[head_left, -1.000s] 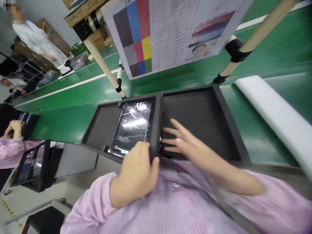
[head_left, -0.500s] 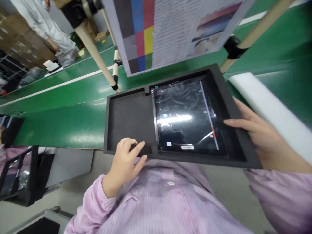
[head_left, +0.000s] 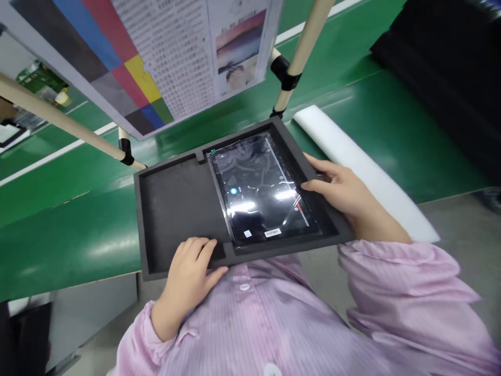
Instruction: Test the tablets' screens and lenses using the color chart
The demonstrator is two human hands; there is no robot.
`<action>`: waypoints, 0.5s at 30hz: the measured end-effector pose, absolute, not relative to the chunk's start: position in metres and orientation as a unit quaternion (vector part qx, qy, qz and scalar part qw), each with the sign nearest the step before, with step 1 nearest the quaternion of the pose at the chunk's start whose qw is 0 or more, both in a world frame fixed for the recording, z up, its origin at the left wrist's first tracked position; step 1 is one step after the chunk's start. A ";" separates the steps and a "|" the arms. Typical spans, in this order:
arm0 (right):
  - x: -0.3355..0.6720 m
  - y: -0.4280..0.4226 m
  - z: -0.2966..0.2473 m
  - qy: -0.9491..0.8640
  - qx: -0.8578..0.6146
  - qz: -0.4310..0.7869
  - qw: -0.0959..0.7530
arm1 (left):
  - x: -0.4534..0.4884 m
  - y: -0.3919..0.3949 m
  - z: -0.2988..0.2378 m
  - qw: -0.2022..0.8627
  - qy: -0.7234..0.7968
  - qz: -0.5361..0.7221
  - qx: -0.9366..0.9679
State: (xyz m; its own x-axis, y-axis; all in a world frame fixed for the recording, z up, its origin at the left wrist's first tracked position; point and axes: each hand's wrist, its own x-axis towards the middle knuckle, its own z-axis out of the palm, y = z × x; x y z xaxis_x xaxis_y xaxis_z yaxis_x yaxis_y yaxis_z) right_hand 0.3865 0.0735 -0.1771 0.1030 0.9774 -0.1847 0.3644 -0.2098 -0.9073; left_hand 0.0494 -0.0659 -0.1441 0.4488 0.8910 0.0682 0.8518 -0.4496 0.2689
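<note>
A black foam tray (head_left: 178, 193) lies level in front of my body, over the green bench's near edge. In its right recess rests a tablet (head_left: 260, 183) with a lit dark screen, a blue dot and small white labels. The left recess is bare foam. My left hand (head_left: 191, 266) is closed over the near rim, fingers inside the recess and thumb outside. At the right rim, my right hand (head_left: 344, 193) grips the tray, its thumb on top close to the tablet; its other fingers are partly hidden behind the edge.
A printed colour chart (head_left: 156, 62) hangs from a beige pipe frame (head_left: 303, 42) beyond the tray. On the green bench (head_left: 371, 115), a white foam bar (head_left: 364, 167) lies right of my right hand. Black material (head_left: 446, 78) sits at the far right, and a grey panel (head_left: 94, 313) at lower left.
My view has turned to the right, so the tray and chart appear further left. Black material has come into view, and a co-worker has left it. Both hands keep hold of the tray.
</note>
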 end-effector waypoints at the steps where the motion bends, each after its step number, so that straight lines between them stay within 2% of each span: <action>1: 0.389 0.074 -0.179 -0.519 -0.663 0.411 0.350 | 0.053 -0.061 -0.139 0.113 0.509 0.098 0.847; 4: 0.395 0.071 -0.186 -0.567 -0.675 0.335 0.331 | 0.067 -0.037 -0.121 0.127 0.494 0.077 0.857; 8: 0.402 0.064 -0.191 -0.581 -0.643 0.330 0.374 | 0.087 0.008 -0.101 0.049 0.506 0.020 0.861; 11: 0.414 0.060 -0.194 -0.544 -0.677 0.303 0.392 | 0.097 0.047 -0.094 -0.006 0.525 0.004 0.851; 15: 0.444 0.053 -0.208 -0.550 -0.742 0.163 0.347 | 0.099 0.094 -0.100 -0.046 0.562 0.020 0.826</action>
